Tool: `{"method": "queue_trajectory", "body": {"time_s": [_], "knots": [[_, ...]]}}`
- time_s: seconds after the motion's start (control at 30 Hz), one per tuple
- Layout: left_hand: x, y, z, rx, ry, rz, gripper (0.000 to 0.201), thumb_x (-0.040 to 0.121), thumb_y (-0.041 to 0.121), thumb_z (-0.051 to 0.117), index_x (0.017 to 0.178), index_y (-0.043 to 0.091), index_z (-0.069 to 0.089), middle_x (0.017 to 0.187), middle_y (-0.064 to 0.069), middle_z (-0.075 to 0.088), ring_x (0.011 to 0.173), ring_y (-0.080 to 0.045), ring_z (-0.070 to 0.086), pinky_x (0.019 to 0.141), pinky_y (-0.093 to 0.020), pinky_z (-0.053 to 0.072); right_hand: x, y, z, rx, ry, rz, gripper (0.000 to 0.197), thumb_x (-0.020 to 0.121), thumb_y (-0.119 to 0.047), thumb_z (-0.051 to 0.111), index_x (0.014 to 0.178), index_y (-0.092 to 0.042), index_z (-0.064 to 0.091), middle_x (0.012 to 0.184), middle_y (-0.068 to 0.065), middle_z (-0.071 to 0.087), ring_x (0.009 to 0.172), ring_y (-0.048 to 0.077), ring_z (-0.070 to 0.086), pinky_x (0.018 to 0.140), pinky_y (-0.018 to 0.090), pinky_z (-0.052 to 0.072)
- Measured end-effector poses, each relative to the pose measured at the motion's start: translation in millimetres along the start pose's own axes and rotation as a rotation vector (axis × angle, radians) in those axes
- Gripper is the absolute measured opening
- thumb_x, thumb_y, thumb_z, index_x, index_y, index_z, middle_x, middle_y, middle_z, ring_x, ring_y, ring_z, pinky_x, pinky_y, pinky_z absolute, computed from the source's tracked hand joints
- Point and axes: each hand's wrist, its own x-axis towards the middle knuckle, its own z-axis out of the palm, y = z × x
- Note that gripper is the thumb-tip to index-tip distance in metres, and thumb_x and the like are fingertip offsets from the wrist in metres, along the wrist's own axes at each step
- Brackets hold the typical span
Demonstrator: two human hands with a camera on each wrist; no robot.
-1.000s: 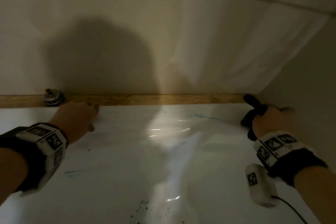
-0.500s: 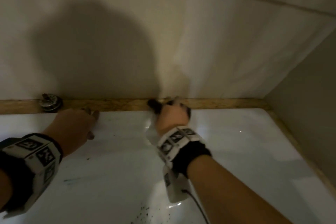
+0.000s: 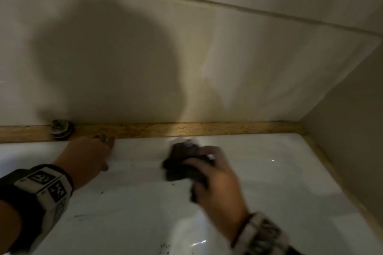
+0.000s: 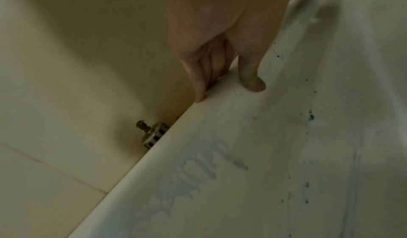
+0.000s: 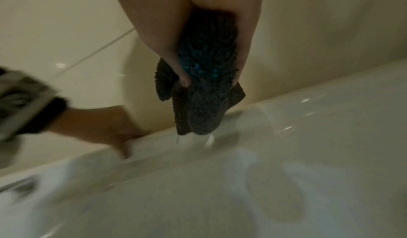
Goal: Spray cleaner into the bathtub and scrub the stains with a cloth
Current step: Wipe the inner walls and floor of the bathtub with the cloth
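The white bathtub (image 3: 269,172) fills the lower half of the head view. My right hand (image 3: 199,163) grips a dark, nubby cloth (image 3: 180,159) and presses it on the tub's far slope just below the rim. In the right wrist view thumb and fingers of that hand (image 5: 211,82) pinch the cloth (image 5: 198,116), whose lower end touches the wet rim. My left hand (image 3: 107,153) is braced on the far rim, left of the cloth. Its fingertips (image 4: 201,99) touch the rim's edge and the thumb presses the inner wall. Teal specks (image 4: 311,117) and a pale smear (image 4: 207,165) mark the tub.
A metal drain stopper (image 3: 62,129) stands on the brown strip (image 3: 207,127) between tub and tiled wall (image 3: 228,58), just left of my left hand. A side wall (image 3: 352,130) closes the right end. Dark specks (image 3: 165,248) lie near the bottom edge.
My right hand has swept the cloth from the tub's far right corner leftward along the rim, then back a little toward me. The left hand has stayed on the rim.
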Motion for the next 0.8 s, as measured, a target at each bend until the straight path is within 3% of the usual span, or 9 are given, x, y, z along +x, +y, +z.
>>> {"method": "queue_trajectory", "body": {"time_s": [0.07,0.13,0.2,0.27,0.33,0.4,0.5,0.67,0.8], "knots": [[4.1,-1.0,4.8,-0.012,0.007,-0.007,0.068,0.095,0.04,0.046,0.148,0.012,0.013,0.144,-0.003,0.033,0.123,-0.016,0.045,0.093,-0.023,0.042,6.7,25.3,-55.8,0.026,0.115,0.249,0.017,0.087,0.001,0.054,0.093,-0.015,0.057,0.075,-0.006,0.067,0.055,0.004,0.055,0.046,0.015,0.041],[8.7,-2.2,11.6,-0.035,0.0,-0.018,0.071,0.093,0.041,0.047,0.148,0.012,0.013,0.144,-0.004,0.033,0.124,-0.016,0.044,0.095,-0.023,0.041,20.9,44.8,-104.9,0.026,0.182,0.483,0.013,0.09,-0.004,0.055,0.102,-0.009,0.054,0.067,0.007,0.069,0.043,0.016,0.052,0.041,0.024,0.039],[13.8,-3.4,17.5,-0.03,-0.006,-0.027,0.075,0.092,0.044,0.048,0.148,0.011,0.01,0.146,-0.004,0.031,0.127,-0.018,0.041,0.099,-0.025,0.04,37.0,61.8,-141.6,-0.331,0.141,0.636,0.029,0.094,-0.009,0.048,0.122,-0.005,0.055,0.09,0.012,0.066,0.068,0.024,0.06,0.06,0.02,0.048],[18.4,-4.5,23.2,-0.027,-0.031,-0.038,0.078,0.092,0.046,0.047,0.149,0.01,0.007,0.148,-0.006,0.028,0.131,-0.019,0.037,0.103,-0.027,0.038,46.2,89.5,-172.1,-0.684,0.123,0.725,0.037,0.094,-0.011,0.045,0.13,-0.006,0.051,0.121,0.021,0.053,0.106,0.034,0.054,0.085,0.028,0.042],[21.8,-5.9,27.6,-0.038,-0.051,-0.05,0.08,0.091,0.048,0.047,0.149,0.01,0.006,0.15,-0.007,0.025,0.134,-0.019,0.033,0.105,-0.028,0.036,53.3,114.0,-183.5,-0.751,0.148,0.818,0.035,0.092,-0.012,0.046,0.125,-0.003,0.054,0.124,0.026,0.051,0.112,0.038,0.05,0.088,0.036,0.041],[22.3,-6.6,28.4,-0.059,-0.053,-0.053,0.08,0.09,0.048,0.049,0.149,0.01,0.009,0.15,-0.007,0.025,0.135,-0.02,0.033,0.106,-0.029,0.035,55.1,134.1,-178.0,-0.794,0.029,0.876,0.037,0.094,-0.021,0.046,0.127,-0.006,0.053,0.122,0.024,0.055,0.111,0.037,0.053,0.09,0.038,0.042],[17.4,-4.6,24.4,-0.042,0.0,-0.027,0.078,0.092,0.049,0.046,0.149,0.011,0.009,0.15,-0.006,0.026,0.134,-0.018,0.033,0.104,-0.026,0.037,64.4,125.7,-141.9,-0.834,-0.073,0.728,0.045,0.095,-0.034,0.039,0.139,-0.031,0.038,0.124,0.014,0.056,0.109,0.034,0.053,0.088,0.039,0.044],[4.9,1.6,12.9,-0.015,0.052,-0.024,0.069,0.093,0.043,0.046,0.147,0.013,0.015,0.145,-0.003,0.033,0.124,-0.016,0.044,0.092,-0.024,0.042,82.0,45.3,-29.0,-0.672,-0.171,0.275,0.043,0.083,-0.031,0.04,0.122,-0.032,0.057,0.109,0.008,0.065,0.109,0.03,0.053,0.094,0.037,0.04],[0.6,2.2,7.4,-0.027,0.102,-0.027,0.067,0.094,0.042,0.046,0.146,0.013,0.016,0.142,-0.003,0.036,0.118,-0.017,0.049,0.086,-0.024,0.043,91.8,7.3,41.7,-0.664,-0.361,0.167,0.042,0.094,-0.024,0.044,0.135,-0.034,0.042,0.13,0.011,0.051,0.117,0.032,0.045,0.101,0.039,0.035]]}}
